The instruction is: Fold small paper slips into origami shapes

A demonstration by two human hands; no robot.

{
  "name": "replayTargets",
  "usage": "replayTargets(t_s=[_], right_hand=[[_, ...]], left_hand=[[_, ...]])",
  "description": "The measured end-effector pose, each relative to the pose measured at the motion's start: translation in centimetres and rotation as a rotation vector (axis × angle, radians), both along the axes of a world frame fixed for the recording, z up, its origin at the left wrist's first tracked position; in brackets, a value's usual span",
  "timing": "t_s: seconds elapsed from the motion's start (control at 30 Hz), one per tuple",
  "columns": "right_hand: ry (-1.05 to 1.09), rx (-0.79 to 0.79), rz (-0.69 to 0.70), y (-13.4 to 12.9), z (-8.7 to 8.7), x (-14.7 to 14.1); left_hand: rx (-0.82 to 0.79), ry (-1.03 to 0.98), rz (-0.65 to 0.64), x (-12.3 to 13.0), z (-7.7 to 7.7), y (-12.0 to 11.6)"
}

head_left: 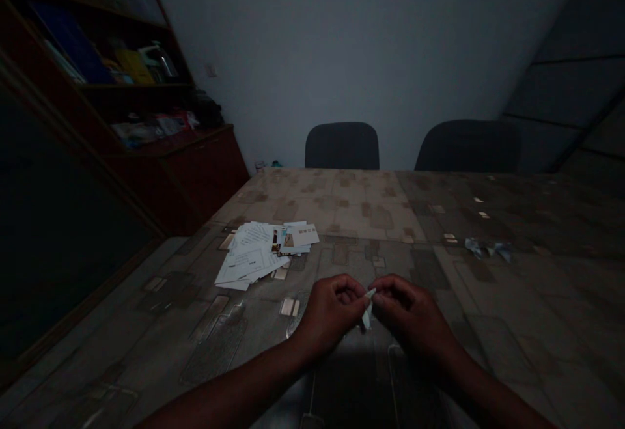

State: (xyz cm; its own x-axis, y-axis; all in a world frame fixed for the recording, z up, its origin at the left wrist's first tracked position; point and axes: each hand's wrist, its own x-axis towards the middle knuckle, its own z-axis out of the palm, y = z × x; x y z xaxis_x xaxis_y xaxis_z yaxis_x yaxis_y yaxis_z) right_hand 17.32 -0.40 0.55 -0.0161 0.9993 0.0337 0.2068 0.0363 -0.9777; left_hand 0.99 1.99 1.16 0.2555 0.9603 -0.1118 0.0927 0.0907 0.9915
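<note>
Between my two hands is a small folded piece of pale paper (367,315), held just above the near part of the table. My left hand (336,305) pinches it from the left with thumb and forefinger, the other fingers curled in. From the right, my right hand (407,305) grips its upper edge in the same way. The fingertips of both hands nearly meet at the top of the paper and hide part of it. One narrow end points down below the fingers.
A loose pile of printed sheets and cards (251,256) lies left of my hands. Small folded paper pieces (488,249) sit at the right. The patterned tablecloth (342,201) reaches two dark chairs (342,146) by the wall. A cluttered shelf cabinet (190,175) stands at the left.
</note>
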Motion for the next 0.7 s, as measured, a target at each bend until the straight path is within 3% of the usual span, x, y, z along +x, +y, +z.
replayTargets(t_s=[0.23, 0.47, 0.7], right_hand=[[-0.010, 0.009, 0.015, 0.18, 0.21, 0.11], [0.018, 0.002, 0.045, 0.19, 0.67, 0.49], [-0.013, 0.024, 0.047, 0.15, 0.14, 0.58]], left_hand=[[0.010, 0.026, -0.021, -0.01, -0.33, 0.09], [-0.081, -0.062, -0.054, -0.15, -0.19, 0.38], [-0.025, -0.029, -0.095, -0.18, -0.92, 0.24]])
